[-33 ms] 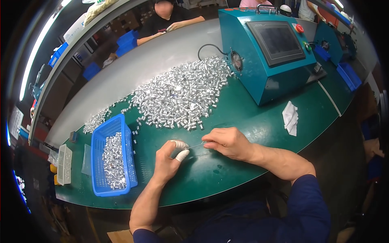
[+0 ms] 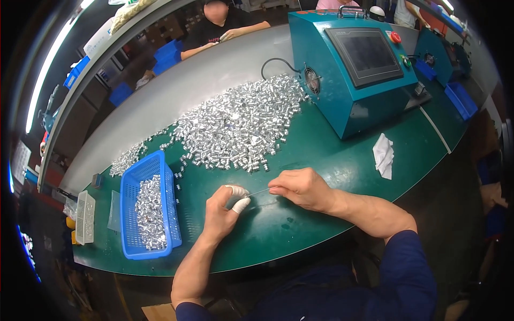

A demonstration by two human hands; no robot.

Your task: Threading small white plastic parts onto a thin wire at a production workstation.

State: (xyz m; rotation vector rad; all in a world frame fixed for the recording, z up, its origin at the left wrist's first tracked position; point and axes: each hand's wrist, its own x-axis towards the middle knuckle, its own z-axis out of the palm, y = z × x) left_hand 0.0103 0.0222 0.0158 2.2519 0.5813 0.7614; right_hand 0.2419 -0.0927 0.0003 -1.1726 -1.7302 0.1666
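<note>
One thin rod (image 2: pixel 259 192) seems mid-handling — right hand (image 2: pixel 301 187), at its three o'clock, pinches it; left hand (image 2: pixel 220 211), at eight, I cannot tell; next calls for steadiness.

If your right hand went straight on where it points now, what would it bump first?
Probably the left hand, at its white-covered fingertips, along the thin rod; depth is unclear.

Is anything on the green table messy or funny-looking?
A few small silver parts lie loose just outside the blue basket, neither inside it nor in the big pile, so they look like strays. A crumpled white cloth or tissue also lies by itself, in front of the teal machine. I see nothing broken.
</note>
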